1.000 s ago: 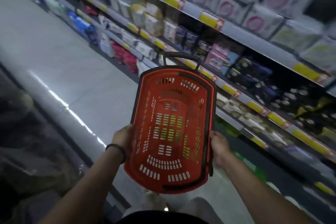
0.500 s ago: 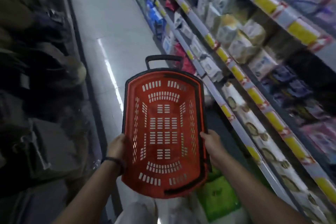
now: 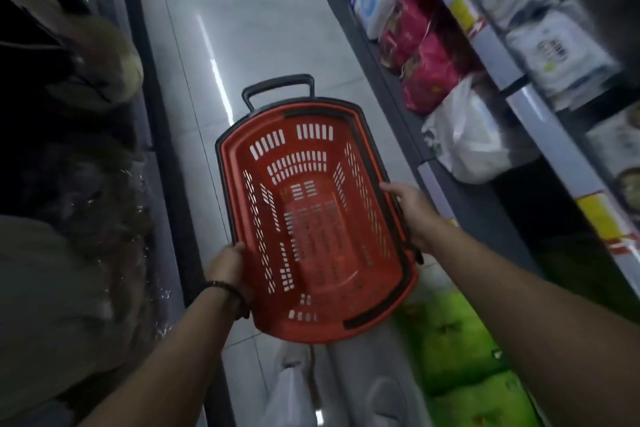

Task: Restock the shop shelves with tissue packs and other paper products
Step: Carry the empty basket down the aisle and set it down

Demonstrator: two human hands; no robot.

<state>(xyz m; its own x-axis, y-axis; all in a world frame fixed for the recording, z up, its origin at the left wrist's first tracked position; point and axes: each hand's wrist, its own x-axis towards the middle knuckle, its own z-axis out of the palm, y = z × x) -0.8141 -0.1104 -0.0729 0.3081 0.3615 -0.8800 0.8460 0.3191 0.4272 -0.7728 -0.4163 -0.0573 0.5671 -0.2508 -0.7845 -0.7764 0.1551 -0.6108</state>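
Note:
I carry an empty red plastic basket [image 3: 313,215] with a black rim and a black pull handle [image 3: 277,87] at its far end, held out over the aisle floor. My left hand [image 3: 227,265] grips the basket's near left rim; a dark bracelet sits on that wrist. My right hand [image 3: 410,210] grips the right rim. Shelves on the right hold paper products: pink packs [image 3: 424,55], a white plastic-wrapped pack [image 3: 467,135] and green packs [image 3: 460,350] low down near me.
A grey tiled aisle floor [image 3: 249,21] runs ahead between two shelf rows. The right shelving [image 3: 540,128] has yellow price tags on its edges. Dark, blurred goods [image 3: 69,156] fill the left side. My shoes show below the basket.
The view has swung from the right shelves to straight down the aisle. The basket has tilted flatter, so its inside shows. Both hands keep their hold on its rims.

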